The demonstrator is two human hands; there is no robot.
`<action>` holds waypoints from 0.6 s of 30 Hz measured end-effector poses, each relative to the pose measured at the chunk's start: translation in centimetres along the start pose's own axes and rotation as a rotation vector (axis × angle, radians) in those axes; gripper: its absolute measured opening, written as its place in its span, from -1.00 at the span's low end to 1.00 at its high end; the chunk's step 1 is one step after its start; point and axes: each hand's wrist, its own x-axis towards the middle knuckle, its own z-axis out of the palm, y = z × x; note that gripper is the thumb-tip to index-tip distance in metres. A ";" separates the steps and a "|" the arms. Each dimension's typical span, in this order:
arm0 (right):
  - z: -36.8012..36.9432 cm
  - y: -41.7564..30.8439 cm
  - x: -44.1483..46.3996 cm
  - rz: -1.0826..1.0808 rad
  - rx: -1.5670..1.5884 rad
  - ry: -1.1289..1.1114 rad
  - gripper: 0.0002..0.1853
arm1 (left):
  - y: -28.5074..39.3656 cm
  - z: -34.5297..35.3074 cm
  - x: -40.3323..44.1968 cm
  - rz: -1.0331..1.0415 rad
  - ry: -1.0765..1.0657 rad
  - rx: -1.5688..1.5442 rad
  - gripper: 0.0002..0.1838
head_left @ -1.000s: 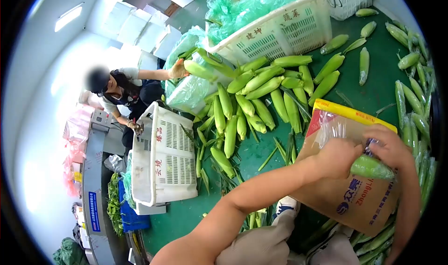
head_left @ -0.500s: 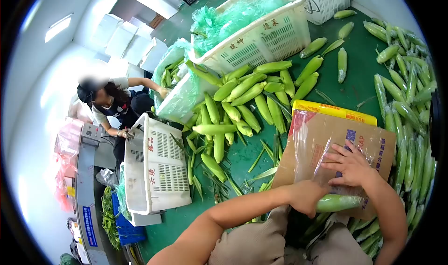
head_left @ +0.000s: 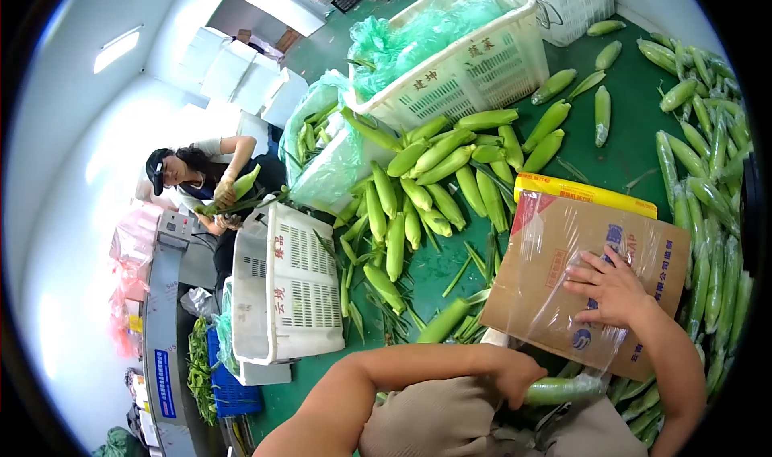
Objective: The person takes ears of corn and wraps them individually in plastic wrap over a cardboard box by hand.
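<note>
Wrapped corn [head_left: 563, 390] — now lower, seemingly in left hand [head_left: 519, 376], right hand [head_left: 611, 290] on cardboard [head_left: 535, 296]

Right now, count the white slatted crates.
3: the middle crate with green plastic, the left crate by the co-worker, and the top-right crate. More may be hidden.

The smooth green floor [head_left: 635, 155] carries unwrapped green corn ears [head_left: 441, 154] heaped at centre, 1 white slotted plastic crate [head_left: 507, 71] at upper centre, and film-wrapped green corn ears [head_left: 701, 272] at right.

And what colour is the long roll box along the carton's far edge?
Yellow box, with red print; it shows best in the head view.
</note>
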 end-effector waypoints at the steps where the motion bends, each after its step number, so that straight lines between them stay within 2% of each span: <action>1: -0.2 0.1 0.3 0.001 0.004 -0.002 -0.23 | -0.3 0.3 0.1 0.029 -0.041 0.007 -0.33; 3: -0.4 0.2 0.2 0.009 0.017 -0.021 -0.23 | -0.8 1.1 0.9 0.057 -0.162 -0.022 -0.38; 6: -0.5 0.1 0.1 0.016 0.036 -0.046 -0.24 | -1.2 4.8 2.3 0.167 -0.453 0.348 -0.39; 8: -0.3 0.5 0.1 0.027 0.047 -0.042 -0.24 | -2.7 5.9 3.4 0.231 -0.507 0.256 -0.40; 10: 0.1 0.2 0.0 0.024 0.045 -0.029 -0.24 | -5.1 8.1 4.4 0.288 -0.545 0.031 -0.39; 13: -0.9 -0.4 -0.1 0.038 0.088 -0.029 -0.27 | -10.6 12.2 7.1 0.346 -0.470 -0.203 -0.26; 16: 0.8 -1.1 -0.7 -0.033 -0.303 0.137 -0.30 | -8.2 11.0 3.4 0.212 -0.408 -0.500 -0.09; 17: 0.1 -2.5 -0.9 -0.139 -0.541 0.196 -0.29 | -8.0 10.8 2.9 0.245 -0.399 -0.467 0.03; 18: -0.8 -4.6 -1.8 -0.165 -0.270 0.259 -0.24 | -7.4 9.9 1.3 0.304 -0.274 -0.353 0.03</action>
